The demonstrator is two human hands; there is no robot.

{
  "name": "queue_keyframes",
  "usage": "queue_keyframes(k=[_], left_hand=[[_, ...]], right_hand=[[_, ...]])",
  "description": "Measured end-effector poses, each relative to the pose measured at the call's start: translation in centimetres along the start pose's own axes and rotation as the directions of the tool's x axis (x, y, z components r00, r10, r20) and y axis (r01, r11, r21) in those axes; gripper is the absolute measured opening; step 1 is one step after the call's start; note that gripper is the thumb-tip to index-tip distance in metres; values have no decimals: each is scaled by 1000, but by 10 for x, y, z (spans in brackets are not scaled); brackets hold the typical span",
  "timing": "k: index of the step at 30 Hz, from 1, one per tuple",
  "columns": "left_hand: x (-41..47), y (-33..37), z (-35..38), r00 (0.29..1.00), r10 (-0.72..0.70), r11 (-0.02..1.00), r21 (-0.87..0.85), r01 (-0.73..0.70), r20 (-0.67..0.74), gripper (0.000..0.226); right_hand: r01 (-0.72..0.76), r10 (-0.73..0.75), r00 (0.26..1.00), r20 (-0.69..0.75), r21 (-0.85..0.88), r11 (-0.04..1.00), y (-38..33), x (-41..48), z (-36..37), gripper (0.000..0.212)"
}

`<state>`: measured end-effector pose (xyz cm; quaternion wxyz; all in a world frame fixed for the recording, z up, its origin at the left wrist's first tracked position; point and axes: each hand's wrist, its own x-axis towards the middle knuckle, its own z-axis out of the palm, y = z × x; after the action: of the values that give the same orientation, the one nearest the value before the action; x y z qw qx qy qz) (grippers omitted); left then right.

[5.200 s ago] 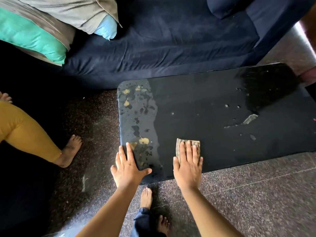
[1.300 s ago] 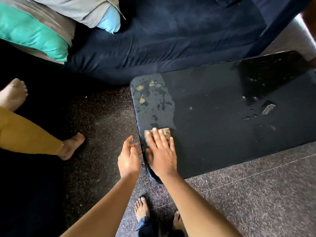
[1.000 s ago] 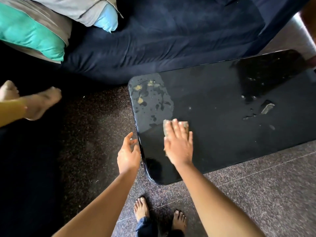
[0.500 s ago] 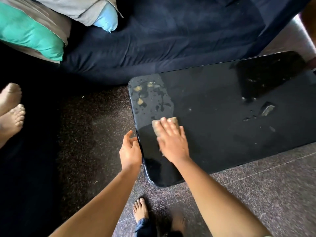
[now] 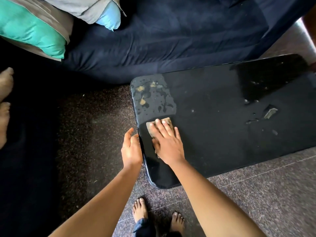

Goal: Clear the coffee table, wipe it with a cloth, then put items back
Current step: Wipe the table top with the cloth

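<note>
step: wipe | right hand [image 5: 168,144] flat, fingers straight, pressing cloth [image 5: 150,127] on tabletop [image 5: 213,134] near left end | left hand [image 5: 130,149] loose, empty, beside edge | next: likely push cloth up into yellowish smears [image 5: 142,100]

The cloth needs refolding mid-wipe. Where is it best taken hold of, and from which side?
Probably the far-left corner of the cloth, which peeks out past the right hand, pinched from above on the sofa side. It lies flat on the coffee table under the flat palm, so only that exposed corner gives an edge to lift.
</note>
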<state>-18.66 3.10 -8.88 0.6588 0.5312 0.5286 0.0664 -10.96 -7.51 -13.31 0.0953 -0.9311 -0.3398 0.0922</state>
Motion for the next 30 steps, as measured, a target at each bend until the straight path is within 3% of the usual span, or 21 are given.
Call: queue_keyframes(k=[2, 4, 6, 8, 10, 12, 14, 17, 22, 26, 30], left_hand=[[0, 2, -2, 1000, -4, 1000, 0, 4, 14, 54], [-1, 2, -3, 1000, -13, 1000, -12, 13, 23, 52], [-1, 0, -4, 1000, -10, 1000, -13, 10, 26, 46], [0, -3, -5, 1000, -5, 1000, -12, 5, 21, 40], [-2, -2, -4, 1000, 4, 999, -37, -4, 16, 36], [-3, -1, -3, 1000, 12, 998, -59, -11, 9, 36], [-4, 0, -2, 1000, 14, 995, -98, -12, 13, 35], [-4, 0, -3, 999, 14, 993, -117, -11, 29, 36], [-6, -5, -4, 999, 28, 993, -112, -25, 32, 38], [-3, -1, -3, 1000, 12, 990, -143, -11, 5, 37], [7, 0, -5, 1000, -12, 995, -103, 9, -27, 33]], right_hand=[[-257, 258, 964, -60, 25, 966, 6, -3, -1, 61], [-345, 347, 932, -100, 45, 938, -5, -9, 2, 61], [-224, 225, 970, -86, 27, 974, -21, -20, 6, 61], [-13, 13, 1000, -11, 5, 1000, -29, -36, 8, 61], [170, -169, 985, 40, -21, 985, -23, -53, 7, 59], [256, -253, 966, 59, -54, 965, -1, -62, 4, 57], [191, -188, 981, 36, -78, 979, 26, -69, -2, 57], [-31, 32, 999, 13, -62, 998, 58, -77, -11, 58], [-198, 196, 980, -36, -40, 979, 32, -94, -2, 58], [-110, 110, 994, -9, 15, 994, -33, -105, 15, 60], [-8, 8, 999, 32, 0, 1000, -54, -79, 15, 60]])
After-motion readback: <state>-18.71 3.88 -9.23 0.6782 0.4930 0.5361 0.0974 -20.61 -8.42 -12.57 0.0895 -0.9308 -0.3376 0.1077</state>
